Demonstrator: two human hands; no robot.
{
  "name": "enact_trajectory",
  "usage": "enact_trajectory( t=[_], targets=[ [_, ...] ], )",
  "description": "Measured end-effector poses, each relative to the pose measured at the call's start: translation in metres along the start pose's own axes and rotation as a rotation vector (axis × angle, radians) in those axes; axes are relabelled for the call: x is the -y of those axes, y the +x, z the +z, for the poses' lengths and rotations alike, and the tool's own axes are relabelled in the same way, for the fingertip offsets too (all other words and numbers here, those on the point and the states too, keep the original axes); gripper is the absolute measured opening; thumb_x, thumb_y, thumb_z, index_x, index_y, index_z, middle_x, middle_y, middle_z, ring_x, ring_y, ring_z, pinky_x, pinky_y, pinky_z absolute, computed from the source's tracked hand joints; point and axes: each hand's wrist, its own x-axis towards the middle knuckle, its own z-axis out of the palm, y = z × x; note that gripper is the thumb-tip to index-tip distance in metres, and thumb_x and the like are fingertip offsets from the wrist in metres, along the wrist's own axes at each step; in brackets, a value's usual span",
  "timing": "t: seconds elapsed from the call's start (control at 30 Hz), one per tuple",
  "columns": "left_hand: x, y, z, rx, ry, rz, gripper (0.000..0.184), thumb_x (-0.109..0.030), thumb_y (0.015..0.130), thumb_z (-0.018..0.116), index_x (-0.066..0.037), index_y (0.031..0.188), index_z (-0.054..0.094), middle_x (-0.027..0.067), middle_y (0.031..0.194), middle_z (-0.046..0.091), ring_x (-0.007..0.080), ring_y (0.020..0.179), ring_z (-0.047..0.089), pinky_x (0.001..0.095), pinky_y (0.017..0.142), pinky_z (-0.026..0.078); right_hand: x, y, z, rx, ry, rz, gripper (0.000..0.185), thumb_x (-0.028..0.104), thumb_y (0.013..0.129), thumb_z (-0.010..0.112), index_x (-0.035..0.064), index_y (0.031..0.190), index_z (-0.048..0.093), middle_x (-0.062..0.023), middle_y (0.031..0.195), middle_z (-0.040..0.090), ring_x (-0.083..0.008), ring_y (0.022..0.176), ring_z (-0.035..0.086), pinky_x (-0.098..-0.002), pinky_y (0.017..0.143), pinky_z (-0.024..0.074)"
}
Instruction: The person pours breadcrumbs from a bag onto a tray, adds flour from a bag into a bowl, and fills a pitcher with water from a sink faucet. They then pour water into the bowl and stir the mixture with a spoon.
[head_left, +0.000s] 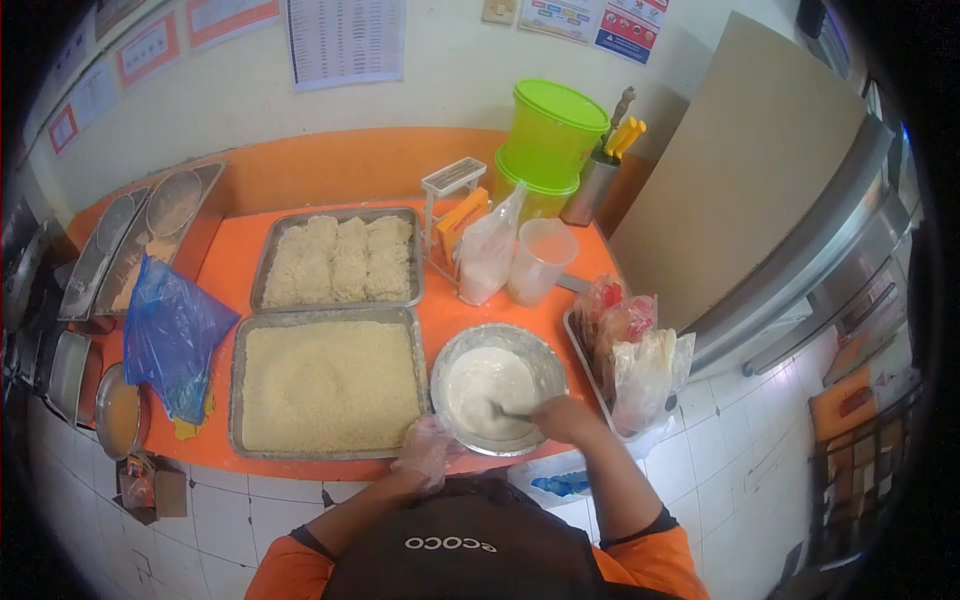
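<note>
A metal bowl [553, 358] of white, runny batter [480, 375] stands near the front edge of the orange table. My right hand [565, 420] is closed around the handle of a grey spoon [512, 413], whose head is down in the batter. My left hand [425, 447], in a loose clear plastic glove, is at the bowl's lower left rim; the crumpled glove hides how its fingers lie. Left of the bowl is a metal tray [238, 385] filled with pale crumbs [330, 385]. Behind it, a second tray [262, 270] holds several crumb-coated pieces [345, 260].
Behind the bowl stand a plastic bag of white powder [485, 255], a clear jug [542, 262], green tubs [555, 125] and a knife holder [592, 188]. A tray of bagged items [640, 370] is at right. At left are a blue bag [175, 325] and metal containers [165, 215].
</note>
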Motion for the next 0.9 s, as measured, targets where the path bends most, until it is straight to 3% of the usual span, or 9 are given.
enact_trajectory(
  t=[0.1,0.2,0.3,0.4,0.5,0.6,0.7,0.8,0.9],
  targets=[
    [-0.009,-0.007,0.002,0.043,0.007,0.009,0.017,0.000,0.082,0.047,-0.003,0.099,0.044,0.0076,0.088,0.055,0.0147,0.072,0.057,0.0235,0.058,0.050,-0.013,-0.017,-0.032,0.034,0.054,0.201,0.028,0.022,0.078,0.042,0.0061,0.086,0.064,-0.0144,0.089,0.062,-0.0298,0.084,0.059,-0.0424,0.077,0.0451],
    [-0.011,-0.009,0.002,0.036,0.096,-0.011,0.016,0.000,0.082,0.047,-0.004,0.097,0.044,0.0070,0.089,0.054,0.0143,0.071,0.056,0.0228,0.056,0.049,-0.014,0.010,0.005,-0.163,0.300,0.160,0.029,0.026,0.080,0.041,0.0075,0.086,0.064,-0.0159,0.087,0.061,-0.0311,0.086,0.057,-0.0400,0.077,0.0446],
    [-0.005,-0.005,0.000,0.033,0.032,0.010,0.014,-0.001,0.081,0.047,-0.004,0.095,0.045,0.0080,0.086,0.054,0.0151,0.069,0.057,0.0243,0.057,0.050,-0.018,0.002,-0.010,0.057,0.198,0.065,0.030,0.027,0.080,0.042,0.0077,0.089,0.063,-0.0155,0.088,0.061,-0.0322,0.087,0.057,-0.0393,0.078,0.0442],
    [-0.012,-0.012,0.007,-0.009,-0.050,-0.005,0.014,-0.001,0.081,0.047,-0.004,0.094,0.045,0.0088,0.086,0.053,0.0156,0.069,0.057,0.0253,0.059,0.050,-0.039,0.016,-0.007,-0.036,0.095,0.218,0.027,0.024,0.077,0.043,0.0111,0.085,0.065,-0.0138,0.088,0.062,-0.0313,0.085,0.058,-0.0407,0.077,0.0445],
    [-0.013,-0.015,0.010,-0.015,-0.077,-0.009,0.014,-0.001,0.081,0.046,-0.004,0.095,0.044,0.0085,0.087,0.053,0.0156,0.069,0.056,0.0262,0.062,0.050,0.002,0.015,-0.014,-0.185,0.286,0.070,0.028,0.023,0.076,0.043,0.0077,0.084,0.065,-0.0149,0.087,0.062,-0.0312,0.084,0.059,-0.0404,0.078,0.0443],
    [-0.007,-0.009,0.004,0.001,-0.016,0.011,0.014,-0.001,0.082,0.046,-0.005,0.095,0.044,0.0081,0.087,0.053,0.0157,0.069,0.056,0.0270,0.063,0.050,-0.027,0.035,-0.015,0.141,0.014,-0.120,0.029,0.026,0.077,0.043,0.0079,0.089,0.064,-0.0166,0.091,0.060,-0.0311,0.089,0.057,-0.0392,0.078,0.0433],
    [-0.012,-0.013,0.009,-0.014,-0.004,0.011,0.012,-0.002,0.082,0.047,-0.005,0.093,0.045,0.0079,0.087,0.053,0.0155,0.069,0.056,0.0264,0.061,0.050,-0.049,0.056,-0.016,0.042,0.037,0.142,0.031,0.026,0.077,0.043,0.0055,0.088,0.063,-0.0171,0.092,0.060,-0.0316,0.089,0.056,-0.0397,0.079,0.0429],
    [-0.012,-0.013,0.009,-0.001,-0.020,0.004,0.011,-0.003,0.081,0.048,-0.005,0.092,0.045,0.0076,0.086,0.053,0.0151,0.068,0.056,0.0255,0.059,0.050,-0.009,0.060,-0.015,-0.074,0.235,-0.016,0.031,0.026,0.075,0.045,0.0030,0.086,0.063,-0.0185,0.090,0.060,-0.0316,0.088,0.057,-0.0396,0.079,0.0431],
    [-0.014,-0.014,0.004,0.028,0.035,-0.010,0.016,-0.001,0.079,0.048,-0.004,0.094,0.045,0.0073,0.086,0.054,0.0145,0.071,0.056,0.0245,0.057,0.049,-0.031,0.058,-0.029,0.214,-0.076,-0.092,0.028,0.023,0.074,0.046,0.0051,0.087,0.064,-0.0176,0.087,0.061,-0.0316,0.087,0.057,-0.0386,0.078,0.0433]
  ],
)
